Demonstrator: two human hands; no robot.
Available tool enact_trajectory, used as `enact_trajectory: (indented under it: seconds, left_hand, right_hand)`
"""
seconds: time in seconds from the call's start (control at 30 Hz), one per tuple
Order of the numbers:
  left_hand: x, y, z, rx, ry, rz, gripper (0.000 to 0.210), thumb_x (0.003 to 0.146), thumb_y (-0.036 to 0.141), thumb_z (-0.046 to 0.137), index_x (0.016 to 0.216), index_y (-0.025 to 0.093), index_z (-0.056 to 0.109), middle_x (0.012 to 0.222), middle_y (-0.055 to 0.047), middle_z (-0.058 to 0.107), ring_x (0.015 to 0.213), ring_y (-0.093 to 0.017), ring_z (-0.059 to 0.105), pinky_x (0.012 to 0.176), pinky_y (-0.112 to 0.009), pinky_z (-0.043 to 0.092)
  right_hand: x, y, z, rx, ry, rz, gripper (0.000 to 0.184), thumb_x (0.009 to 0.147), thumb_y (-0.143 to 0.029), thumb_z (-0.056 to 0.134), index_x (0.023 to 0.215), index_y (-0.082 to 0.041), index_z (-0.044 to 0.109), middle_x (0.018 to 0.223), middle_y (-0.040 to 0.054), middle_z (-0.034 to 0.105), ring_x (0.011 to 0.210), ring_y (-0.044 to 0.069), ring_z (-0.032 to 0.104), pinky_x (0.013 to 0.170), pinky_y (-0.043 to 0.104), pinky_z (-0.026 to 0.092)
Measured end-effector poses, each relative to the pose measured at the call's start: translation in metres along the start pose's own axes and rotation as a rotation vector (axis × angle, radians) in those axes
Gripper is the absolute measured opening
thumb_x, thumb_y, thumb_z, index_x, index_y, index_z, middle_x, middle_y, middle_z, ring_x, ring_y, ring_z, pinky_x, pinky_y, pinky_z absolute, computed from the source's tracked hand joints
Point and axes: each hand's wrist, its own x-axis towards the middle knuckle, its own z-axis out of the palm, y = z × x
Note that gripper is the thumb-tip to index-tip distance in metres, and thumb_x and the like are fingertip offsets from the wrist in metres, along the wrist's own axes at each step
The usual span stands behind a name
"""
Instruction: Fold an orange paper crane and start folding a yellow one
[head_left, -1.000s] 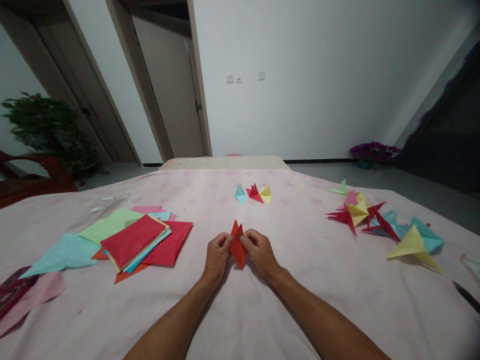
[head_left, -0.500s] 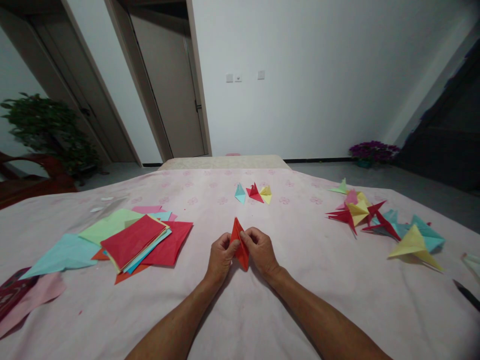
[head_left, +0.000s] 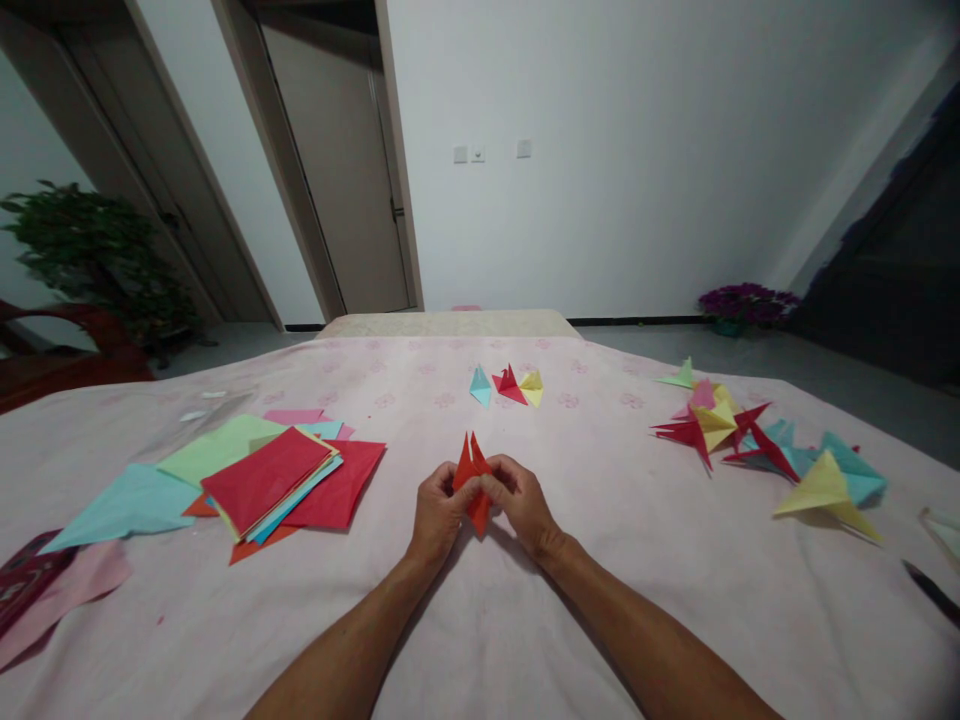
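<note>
Fingers (head_left: pixel 468 489) of my left hand (head_left: pixel 438 508) and right hand (head_left: pixel 527 508) are pinched closed on the orange paper (head_left: pixel 464 466), midway across the pink tablecloth (head_left: pixel 480 645). I saw one peak half a second ago, now two stand apart, so I'd guess it's mid-fold.

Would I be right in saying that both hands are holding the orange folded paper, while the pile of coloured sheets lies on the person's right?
Not quite: the pile of coloured sheets lies on the person's left, as the head view shows. The left hand and right hand do both hold the orange folded paper.
</note>
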Motion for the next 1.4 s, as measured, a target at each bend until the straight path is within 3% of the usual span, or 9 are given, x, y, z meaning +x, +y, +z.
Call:
enact_trajectory:
  seconds: [0.23, 0.37, 0.47, 0.63, 1.07, 1.17, 1.3, 1.4]
  left_hand:
    - [-0.003, 0.003, -0.002, 0.039, 0.008, 0.051, 0.023, 0.081, 0.039, 0.069, 0.079, 0.017, 0.064, 0.070, 0.002, 0.060, 0.064, -0.012, 0.052, 0.063, -0.022, 0.043]
    - [-0.004, 0.011, -0.002, -0.002, -0.007, 0.152, 0.020, 0.082, 0.037, 0.068, 0.081, 0.017, 0.068, 0.100, -0.007, 0.068, 0.095, -0.019, 0.061, 0.086, -0.028, 0.048]
    - [-0.002, 0.014, -0.002, -0.126, -0.043, 0.102, 0.021, 0.080, 0.037, 0.071, 0.086, 0.018, 0.070, 0.116, -0.010, 0.067, 0.104, -0.022, 0.062, 0.092, -0.032, 0.047]
    - [0.001, 0.009, -0.006, -0.212, -0.114, 0.008, 0.025, 0.078, 0.035, 0.074, 0.092, 0.015, 0.069, 0.093, -0.007, 0.071, 0.081, -0.017, 0.064, 0.079, -0.029, 0.049]
    - [0.001, 0.010, -0.003, -0.066, 0.144, 0.041, 0.026, 0.067, 0.034, 0.081, 0.070, 0.014, 0.065, 0.067, 0.000, 0.064, 0.063, -0.012, 0.057, 0.063, -0.023, 0.046]
    - [0.000, 0.011, -0.002, -0.084, 0.165, 0.045, 0.028, 0.066, 0.033, 0.082, 0.076, 0.015, 0.063, 0.067, 0.002, 0.062, 0.061, -0.011, 0.056, 0.060, -0.021, 0.045]
    - [0.000, 0.010, 0.000, -0.172, 0.072, 0.002, 0.043, 0.068, 0.034, 0.081, 0.103, 0.017, 0.064, 0.070, 0.003, 0.063, 0.065, -0.012, 0.060, 0.065, -0.023, 0.047]
    - [0.000, 0.008, 0.000, -0.165, -0.029, -0.037, 0.036, 0.070, 0.038, 0.079, 0.095, 0.014, 0.070, 0.077, -0.002, 0.069, 0.073, -0.016, 0.063, 0.071, -0.026, 0.049]
  right_hand:
    - [0.002, 0.000, 0.005, 0.008, 0.074, -0.002, 0.023, 0.080, -0.041, 0.069, 0.082, -0.018, 0.063, 0.077, 0.0013, 0.064, 0.070, 0.016, 0.057, 0.066, 0.027, 0.047]
    - [0.003, -0.001, 0.004, 0.024, 0.119, 0.010, 0.025, 0.079, -0.043, 0.068, 0.079, -0.019, 0.062, 0.073, 0.0003, 0.063, 0.066, 0.015, 0.056, 0.063, 0.027, 0.046]
    - [0.003, 0.000, 0.003, 0.036, 0.113, 0.027, 0.027, 0.079, -0.045, 0.068, 0.079, -0.019, 0.062, 0.073, 0.0006, 0.064, 0.065, 0.015, 0.055, 0.062, 0.027, 0.046]
    - [0.002, 0.001, 0.004, 0.061, 0.096, 0.023, 0.026, 0.078, -0.044, 0.068, 0.077, -0.018, 0.062, 0.071, 0.0003, 0.063, 0.065, 0.015, 0.055, 0.063, 0.027, 0.046]
    - [0.002, 0.003, 0.002, 0.021, 0.102, 0.023, 0.025, 0.077, -0.041, 0.071, 0.075, -0.018, 0.064, 0.069, -0.0007, 0.062, 0.064, 0.014, 0.054, 0.061, 0.026, 0.044]
    - [0.003, 0.004, 0.002, 0.023, 0.115, 0.030, 0.026, 0.076, -0.041, 0.072, 0.072, -0.018, 0.063, 0.067, -0.0013, 0.060, 0.062, 0.014, 0.053, 0.060, 0.026, 0.042]
    - [0.003, 0.005, 0.001, 0.033, 0.126, 0.034, 0.027, 0.076, -0.041, 0.072, 0.069, -0.018, 0.062, 0.066, -0.0010, 0.061, 0.062, 0.014, 0.053, 0.060, 0.026, 0.043]
    - [0.002, 0.004, 0.001, 0.032, 0.125, 0.044, 0.026, 0.076, -0.041, 0.072, 0.068, -0.018, 0.062, 0.066, -0.0009, 0.061, 0.062, 0.014, 0.053, 0.061, 0.027, 0.043]
